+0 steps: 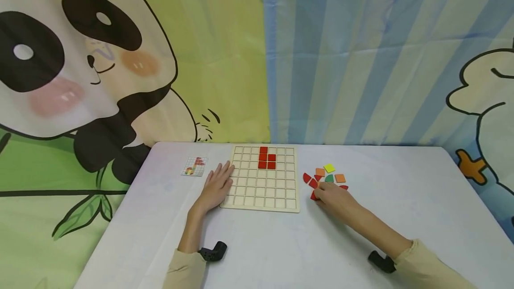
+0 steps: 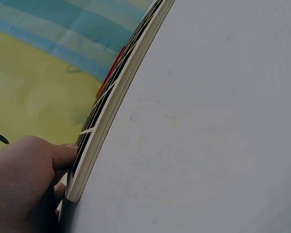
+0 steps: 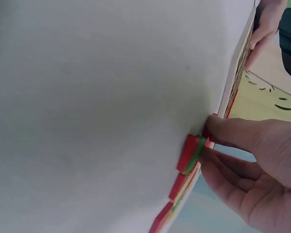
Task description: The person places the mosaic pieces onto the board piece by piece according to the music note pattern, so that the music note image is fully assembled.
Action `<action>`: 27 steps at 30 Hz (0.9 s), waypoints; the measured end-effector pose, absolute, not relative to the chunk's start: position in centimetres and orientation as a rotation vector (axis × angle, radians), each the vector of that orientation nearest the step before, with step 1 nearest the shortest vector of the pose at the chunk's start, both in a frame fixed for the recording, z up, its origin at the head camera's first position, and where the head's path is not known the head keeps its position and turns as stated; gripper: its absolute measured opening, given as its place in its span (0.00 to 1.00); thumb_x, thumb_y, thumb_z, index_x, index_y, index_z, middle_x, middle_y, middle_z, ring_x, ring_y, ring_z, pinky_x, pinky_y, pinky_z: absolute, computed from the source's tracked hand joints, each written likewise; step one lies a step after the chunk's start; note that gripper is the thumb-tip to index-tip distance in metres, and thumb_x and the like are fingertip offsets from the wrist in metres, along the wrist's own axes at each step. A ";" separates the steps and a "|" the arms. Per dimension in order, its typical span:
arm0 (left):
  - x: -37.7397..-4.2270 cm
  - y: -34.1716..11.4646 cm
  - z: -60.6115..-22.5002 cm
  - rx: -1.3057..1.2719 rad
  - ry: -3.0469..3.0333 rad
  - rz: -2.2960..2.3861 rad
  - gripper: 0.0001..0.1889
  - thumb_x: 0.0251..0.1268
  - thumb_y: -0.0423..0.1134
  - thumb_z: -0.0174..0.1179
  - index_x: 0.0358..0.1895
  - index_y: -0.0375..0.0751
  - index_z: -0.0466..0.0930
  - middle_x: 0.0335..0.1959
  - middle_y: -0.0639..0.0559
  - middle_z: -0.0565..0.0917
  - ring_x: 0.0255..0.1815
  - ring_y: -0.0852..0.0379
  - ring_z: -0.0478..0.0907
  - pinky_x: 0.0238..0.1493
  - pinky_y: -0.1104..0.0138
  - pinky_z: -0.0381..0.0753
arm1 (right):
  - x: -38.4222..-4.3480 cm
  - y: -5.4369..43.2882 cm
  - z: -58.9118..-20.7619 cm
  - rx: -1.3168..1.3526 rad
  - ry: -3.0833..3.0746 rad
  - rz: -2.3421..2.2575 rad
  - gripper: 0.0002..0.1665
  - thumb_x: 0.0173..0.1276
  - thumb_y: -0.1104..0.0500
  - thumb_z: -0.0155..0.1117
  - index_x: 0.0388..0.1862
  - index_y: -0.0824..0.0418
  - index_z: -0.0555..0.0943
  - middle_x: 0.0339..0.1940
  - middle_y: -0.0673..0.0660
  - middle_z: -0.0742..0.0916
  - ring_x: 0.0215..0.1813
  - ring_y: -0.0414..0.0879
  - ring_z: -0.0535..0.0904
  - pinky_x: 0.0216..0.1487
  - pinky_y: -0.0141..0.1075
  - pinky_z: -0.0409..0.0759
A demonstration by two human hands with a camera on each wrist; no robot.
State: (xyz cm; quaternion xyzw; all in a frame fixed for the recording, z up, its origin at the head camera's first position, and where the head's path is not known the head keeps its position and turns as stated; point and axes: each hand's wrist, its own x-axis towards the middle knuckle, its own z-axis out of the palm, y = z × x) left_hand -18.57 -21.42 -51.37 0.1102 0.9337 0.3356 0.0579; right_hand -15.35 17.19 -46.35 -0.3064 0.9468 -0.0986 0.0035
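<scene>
A pale wooden grid board (image 1: 265, 188) lies on the table with several red square tiles (image 1: 263, 157) set in its upper middle cells. My left hand (image 1: 217, 186) rests on the board's left edge, fingers extended; the left wrist view shows the thumb (image 2: 65, 154) at the rim. To the right of the board, my right hand (image 1: 335, 197) reaches into a loose group of coloured pieces. Its thumb and fingers pinch a red piece (image 3: 207, 130), mostly covered by the fingertips, so its shape is unclear. Close by are a green piece (image 1: 329, 178) and red wedge-shaped pieces (image 1: 307, 178).
A small pattern card (image 1: 194, 167) with a coloured figure on a grid lies left of the board. Orange squares (image 1: 340, 178) and a yellow square (image 1: 329, 168) lie behind the right hand. A printed curtain (image 1: 225, 57) hangs behind the white table (image 1: 265, 253).
</scene>
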 end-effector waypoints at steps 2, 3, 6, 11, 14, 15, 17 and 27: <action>-18.6 -21.5 -51.3 0.325 2.829 1.015 0.28 0.86 0.41 0.42 0.83 0.39 0.55 0.86 0.43 0.49 0.87 0.39 0.38 0.84 0.42 0.31 | -15.8 16.9 -46.0 -0.984 2.929 -0.333 0.11 0.61 0.63 0.79 0.29 0.56 0.81 0.27 0.48 0.78 0.30 0.39 0.70 0.30 0.26 0.73; -18.6 -21.5 -51.2 0.322 2.827 1.017 0.28 0.86 0.41 0.42 0.83 0.39 0.55 0.86 0.43 0.49 0.87 0.39 0.38 0.84 0.43 0.31 | -16.0 16.8 -45.7 -0.987 2.906 -0.346 0.11 0.61 0.64 0.78 0.30 0.56 0.81 0.27 0.48 0.78 0.30 0.39 0.70 0.30 0.26 0.73; -18.7 -21.5 -51.2 0.313 2.814 1.011 0.28 0.86 0.41 0.42 0.83 0.40 0.54 0.87 0.45 0.48 0.88 0.42 0.36 0.84 0.44 0.30 | -16.9 16.2 -44.8 -1.018 2.854 -0.383 0.11 0.62 0.66 0.77 0.31 0.57 0.81 0.28 0.49 0.80 0.30 0.38 0.71 0.30 0.25 0.74; -18.6 -21.3 -51.3 0.321 2.817 1.020 0.28 0.86 0.41 0.42 0.83 0.39 0.54 0.86 0.44 0.49 0.88 0.40 0.37 0.84 0.43 0.30 | -19.3 14.5 -43.8 -1.109 2.822 -0.472 0.07 0.64 0.69 0.74 0.36 0.62 0.84 0.30 0.51 0.81 0.30 0.39 0.71 0.31 0.27 0.74; -18.4 -21.3 -51.3 0.323 2.818 1.027 0.28 0.86 0.40 0.42 0.83 0.39 0.54 0.86 0.44 0.49 0.88 0.40 0.37 0.84 0.42 0.31 | -21.3 13.0 -44.0 -1.129 2.801 -0.485 0.05 0.66 0.69 0.72 0.40 0.65 0.85 0.34 0.54 0.84 0.33 0.41 0.74 0.34 0.28 0.77; -18.4 -21.3 -51.3 0.322 2.817 1.026 0.28 0.86 0.40 0.42 0.83 0.39 0.54 0.86 0.44 0.49 0.88 0.40 0.37 0.84 0.42 0.30 | -21.9 12.5 -44.2 -1.129 2.794 -0.482 0.05 0.67 0.68 0.71 0.41 0.65 0.85 0.35 0.54 0.85 0.34 0.41 0.75 0.35 0.29 0.78; -18.4 -21.3 -51.3 0.323 2.816 1.020 0.28 0.86 0.41 0.42 0.83 0.40 0.54 0.86 0.44 0.49 0.88 0.40 0.37 0.84 0.43 0.31 | -23.2 11.6 -44.5 -1.120 2.778 -0.480 0.05 0.69 0.68 0.69 0.42 0.65 0.85 0.36 0.56 0.85 0.35 0.42 0.75 0.37 0.30 0.78; -18.4 -21.3 -51.2 0.327 2.824 1.001 0.28 0.86 0.41 0.42 0.83 0.39 0.55 0.86 0.43 0.49 0.88 0.40 0.37 0.84 0.43 0.32 | -25.9 9.1 -45.5 -1.174 2.772 -0.351 0.09 0.71 0.70 0.63 0.30 0.62 0.82 0.29 0.54 0.81 0.30 0.42 0.66 0.34 0.31 0.68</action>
